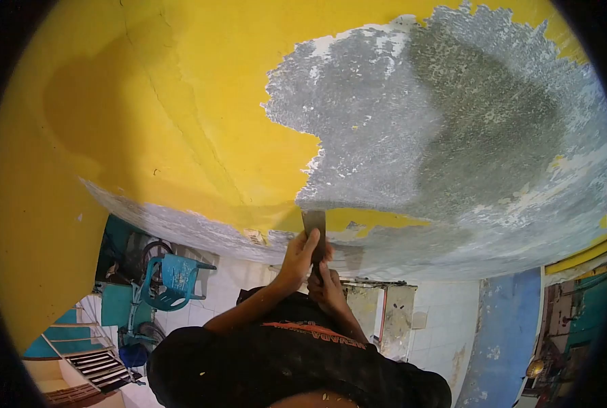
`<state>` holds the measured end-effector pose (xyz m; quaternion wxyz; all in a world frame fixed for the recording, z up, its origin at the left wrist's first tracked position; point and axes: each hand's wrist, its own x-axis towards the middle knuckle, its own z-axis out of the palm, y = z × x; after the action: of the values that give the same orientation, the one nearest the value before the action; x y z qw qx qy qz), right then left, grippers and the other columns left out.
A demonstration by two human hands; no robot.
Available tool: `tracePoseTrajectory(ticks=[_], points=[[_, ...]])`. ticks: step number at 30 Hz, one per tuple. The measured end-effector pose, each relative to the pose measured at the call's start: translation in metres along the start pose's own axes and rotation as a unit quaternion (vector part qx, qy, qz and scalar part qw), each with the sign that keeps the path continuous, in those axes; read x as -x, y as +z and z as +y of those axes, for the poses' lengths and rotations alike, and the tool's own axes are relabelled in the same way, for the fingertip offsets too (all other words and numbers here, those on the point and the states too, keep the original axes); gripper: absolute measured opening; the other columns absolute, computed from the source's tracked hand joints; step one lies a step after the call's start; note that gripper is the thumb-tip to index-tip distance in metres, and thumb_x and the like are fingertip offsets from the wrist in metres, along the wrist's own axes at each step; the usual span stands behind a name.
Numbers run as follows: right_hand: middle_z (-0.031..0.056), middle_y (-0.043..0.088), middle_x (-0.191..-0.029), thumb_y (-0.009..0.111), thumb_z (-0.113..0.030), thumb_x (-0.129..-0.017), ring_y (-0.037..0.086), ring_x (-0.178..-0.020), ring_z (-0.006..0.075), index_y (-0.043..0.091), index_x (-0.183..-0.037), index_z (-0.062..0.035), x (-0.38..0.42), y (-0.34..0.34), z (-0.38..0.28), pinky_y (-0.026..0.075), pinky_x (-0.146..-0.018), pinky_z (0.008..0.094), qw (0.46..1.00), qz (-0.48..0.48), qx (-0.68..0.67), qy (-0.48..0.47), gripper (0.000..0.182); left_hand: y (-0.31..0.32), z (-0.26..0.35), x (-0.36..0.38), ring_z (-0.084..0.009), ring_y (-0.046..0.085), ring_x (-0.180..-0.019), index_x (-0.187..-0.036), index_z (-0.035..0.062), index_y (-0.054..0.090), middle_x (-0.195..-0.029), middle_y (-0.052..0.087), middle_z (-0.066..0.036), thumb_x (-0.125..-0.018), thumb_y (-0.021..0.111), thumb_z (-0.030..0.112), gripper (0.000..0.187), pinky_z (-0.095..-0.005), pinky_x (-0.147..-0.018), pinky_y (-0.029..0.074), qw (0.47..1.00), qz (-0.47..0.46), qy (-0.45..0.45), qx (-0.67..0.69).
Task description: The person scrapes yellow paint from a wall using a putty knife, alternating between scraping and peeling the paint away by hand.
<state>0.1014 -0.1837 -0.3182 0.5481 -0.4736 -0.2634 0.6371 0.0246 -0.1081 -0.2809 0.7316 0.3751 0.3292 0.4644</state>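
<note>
A flat metal scraper [313,223] is held up against the wall, its blade at the edge where yellow paint [228,129] meets bare grey plaster [364,136]. My left hand [296,262] grips the scraper around the lower blade, with the thumb lying along its face. Lower down, my right hand [328,291] is closed around the handle. Most of the handle is hidden by the fingers. Ragged white flakes border the stripped patch, and a yellow strip [378,219] of paint is left just right of the blade.
Below at left are a teal plastic chair [174,282], a bicycle [140,316] and a wooden rack [99,360]. A stained pale panel [395,313] lies behind my right arm. Farther right is a blue wall section [504,333]. A crack runs down the yellow wall.
</note>
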Motion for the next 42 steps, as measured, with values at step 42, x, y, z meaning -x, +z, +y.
tracePoseTrajectory(ticks=[42], points=[[-0.0002, 0.042, -0.063, 0.045, -0.047, -0.091, 0.045, -0.056, 0.0109, 0.042, -0.068, -0.009, -0.014, -0.109, 0.064, 0.034, -0.05, 0.02, 0.978, -0.029, 0.128, -0.159, 0.045, 0.019, 0.087, 0.049, -0.0304, 0.062, -0.065, -0.091, 0.0069, 0.063, -0.07, 0.062, -0.014, -0.087, 0.047, 0.041, 0.038, -0.0439, -0.056, 0.045, 0.706, -0.361, 0.065, -0.605]])
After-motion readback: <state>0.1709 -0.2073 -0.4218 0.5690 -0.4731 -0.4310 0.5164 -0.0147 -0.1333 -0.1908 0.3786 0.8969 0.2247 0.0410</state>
